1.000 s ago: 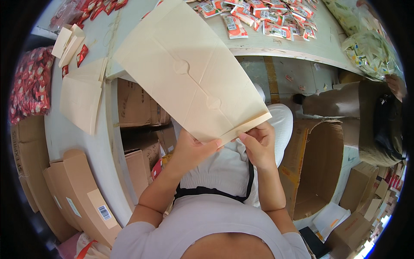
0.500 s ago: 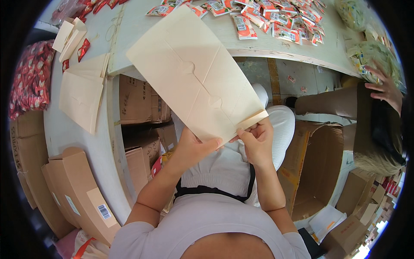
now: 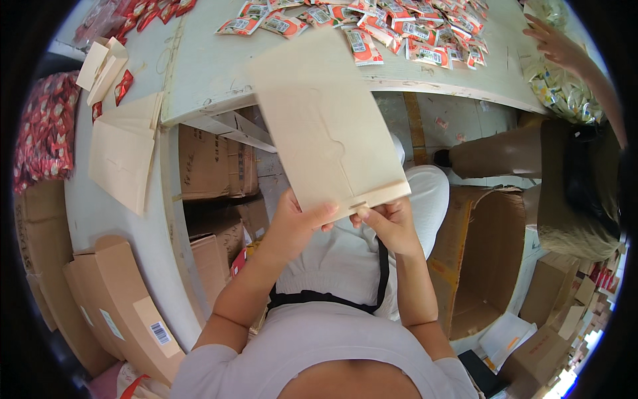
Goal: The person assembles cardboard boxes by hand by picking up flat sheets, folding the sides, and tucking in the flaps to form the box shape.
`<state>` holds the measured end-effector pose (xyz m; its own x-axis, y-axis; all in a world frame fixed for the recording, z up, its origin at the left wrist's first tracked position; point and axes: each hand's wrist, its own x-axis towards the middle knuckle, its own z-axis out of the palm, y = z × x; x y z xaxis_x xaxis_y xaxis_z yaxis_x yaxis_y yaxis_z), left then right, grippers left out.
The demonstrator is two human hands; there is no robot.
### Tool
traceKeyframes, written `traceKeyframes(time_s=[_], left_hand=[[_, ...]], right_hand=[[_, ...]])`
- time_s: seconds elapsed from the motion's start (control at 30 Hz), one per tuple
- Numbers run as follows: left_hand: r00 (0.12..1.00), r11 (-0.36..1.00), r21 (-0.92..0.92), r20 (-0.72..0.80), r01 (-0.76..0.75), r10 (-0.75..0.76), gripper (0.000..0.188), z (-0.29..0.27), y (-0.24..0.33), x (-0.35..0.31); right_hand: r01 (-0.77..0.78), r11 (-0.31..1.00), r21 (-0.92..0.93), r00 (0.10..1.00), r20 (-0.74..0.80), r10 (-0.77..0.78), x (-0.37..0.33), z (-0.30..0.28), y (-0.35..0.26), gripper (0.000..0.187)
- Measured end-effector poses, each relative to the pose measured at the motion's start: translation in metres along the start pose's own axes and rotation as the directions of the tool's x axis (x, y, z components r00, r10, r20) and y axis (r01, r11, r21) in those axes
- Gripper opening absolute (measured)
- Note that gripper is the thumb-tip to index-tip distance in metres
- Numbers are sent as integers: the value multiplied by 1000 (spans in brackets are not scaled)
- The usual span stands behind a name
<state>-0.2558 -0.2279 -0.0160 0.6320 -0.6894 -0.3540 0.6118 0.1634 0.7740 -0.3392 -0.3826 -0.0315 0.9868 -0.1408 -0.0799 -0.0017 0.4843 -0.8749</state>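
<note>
A cream paperboard carton blank [image 3: 325, 126] is held over my lap, its far end reaching up over the table edge. Wavy slits and crease lines run along its face. My left hand [image 3: 299, 225] grips the near left corner, thumb on top. At the near right edge my right hand [image 3: 392, 223] pinches the narrow end flap [image 3: 382, 195], which is folded up and has a small slot by the thumb. The fingers beneath the board are partly hidden.
Flat cream blanks [image 3: 126, 149] and a folded cream carton [image 3: 102, 70] lie on the left table. Orange-and-white packets [image 3: 425, 33] are piled ahead. A bag of red packets [image 3: 45, 130] is far left. An open cardboard box [image 3: 488, 259] stands right, near a co-worker's hand [image 3: 555, 43].
The carton blank has turned more upright, its far end swinging right. The end flap now stands folded along the whole near edge. The co-worker's hand has moved farther up.
</note>
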Motion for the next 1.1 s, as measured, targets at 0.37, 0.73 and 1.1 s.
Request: traceKeyframes(time_s=[0.37, 0.73, 1.1], left_hand=[[992, 996, -85, 122, 13, -3, 26, 13, -15, -7], [990, 898, 417, 72, -140, 121, 28, 14, -72, -13], [912, 603, 684, 308, -411, 271, 18, 8, -66, -19]], right_hand=[[330, 939, 94, 936, -164, -313, -6, 9, 17, 6], [151, 986, -63, 765, -625, -157, 0, 21, 9, 35], [283, 959, 22, 511, -850, -132, 15, 5, -29, 48]])
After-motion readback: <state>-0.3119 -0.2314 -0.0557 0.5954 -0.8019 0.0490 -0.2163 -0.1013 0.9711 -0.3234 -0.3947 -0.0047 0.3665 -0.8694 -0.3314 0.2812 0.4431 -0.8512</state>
